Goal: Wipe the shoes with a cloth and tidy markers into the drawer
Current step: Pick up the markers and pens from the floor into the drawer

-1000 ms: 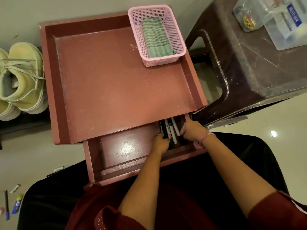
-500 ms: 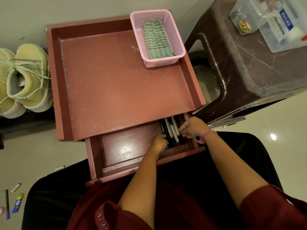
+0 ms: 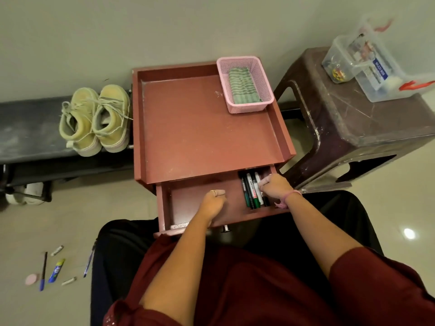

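The red table (image 3: 188,128) has its drawer (image 3: 164,208) pulled open toward me. Several markers (image 3: 250,191) lie side by side at the drawer's right end. My right hand (image 3: 275,187) is on them, fingertips curled onto a white marker at the right of the row. In the drawer's bare middle lies my left hand (image 3: 214,203), fingers curled under, with nothing seen in it. A green striped cloth (image 3: 243,87) lies in the pink basket (image 3: 266,74) on the tabletop's back right corner. A pair of pale yellow shoes (image 3: 94,118) stands left of the table.
The shoes stand on a dark bench (image 3: 28,130). A brown plastic stool (image 3: 353,128) stands close on the right, bearing clear plastic boxes (image 3: 369,74). Pens, a glue tube (image 3: 56,270) and small bits lie on the floor at lower left. My lap fills the foreground.
My left hand has moved left, away from the markers to the drawer's middle. My right hand stays at the markers. The view has tilted up and takes in more of the room.
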`<state>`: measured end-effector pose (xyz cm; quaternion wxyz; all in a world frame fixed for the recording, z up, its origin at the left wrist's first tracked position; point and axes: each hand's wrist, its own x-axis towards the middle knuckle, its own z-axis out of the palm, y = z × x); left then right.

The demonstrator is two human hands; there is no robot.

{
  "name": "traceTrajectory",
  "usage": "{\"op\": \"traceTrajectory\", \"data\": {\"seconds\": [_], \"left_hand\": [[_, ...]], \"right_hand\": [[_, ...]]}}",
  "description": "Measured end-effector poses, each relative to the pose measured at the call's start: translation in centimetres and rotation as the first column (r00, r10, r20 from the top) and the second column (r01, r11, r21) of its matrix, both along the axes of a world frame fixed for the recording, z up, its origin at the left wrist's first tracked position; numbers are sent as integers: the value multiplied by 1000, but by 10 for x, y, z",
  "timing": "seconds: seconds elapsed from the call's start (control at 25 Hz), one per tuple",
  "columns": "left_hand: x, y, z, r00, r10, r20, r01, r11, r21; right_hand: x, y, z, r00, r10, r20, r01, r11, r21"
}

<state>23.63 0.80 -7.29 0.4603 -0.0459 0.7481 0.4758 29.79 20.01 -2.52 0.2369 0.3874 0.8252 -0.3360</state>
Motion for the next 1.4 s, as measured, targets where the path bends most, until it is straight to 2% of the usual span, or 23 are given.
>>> {"op": "traceTrajectory", "data": {"seconds": [0.2, 0.48, 0.56, 0.68, 0.88, 0.96, 1.04, 1.12, 1.24, 1.32, 1.4], "left_hand": [[-3, -55, 36, 995, 80, -64, -80, 997, 11], [-6, -140, 95, 937, 309, -165, -297, 950, 90], [-10, -175, 110, 878, 435, -198, -413, 899, 145], [-23, -243, 121, 724, 636, -266, -598, 771, 217], [-38, -373, 88, 485, 789, -377, -814, 565, 136], [-40, -416, 61, 466, 794, -390, -853, 520, 42], [-43, -453, 28, 493, 777, -392, -859, 506, -78], [-46, -479, -5, 527, 754, -391, -847, 505, -167], [-49, -497, -57, 613, 686, -392, -789, 554, -265], [-48, -496, -92, 653, 659, -374, -758, 566, -325], [-44, -488, -129, 654, 682, -327, -754, 551, -358]], "right_hand": [[-6, -50, 32, 994, 22, -104, -26, 999, -35], [-44, -140, 78, 938, 221, -266, -251, 965, -81], [-65, -176, 94, 908, 263, -327, -311, 945, -103], [-102, -241, 109, 834, 358, -419, -441, 889, -119], [-162, -362, 102, 713, 543, -443, -652, 746, -136], [-182, -399, 84, 679, 607, -414, -705, 696, -135], [-202, -428, 56, 629, 696, -346, -767, 627, -133], [-219, -447, 25, 534, 810, -244, -844, 526, -99], [-239, -466, -28, 267, 963, -44, -964, 266, -22], [-247, -473, -66, 128, 990, 53, -989, 132, -64], [-254, -475, -104, 11, 991, 130, -994, 26, -109]]}}
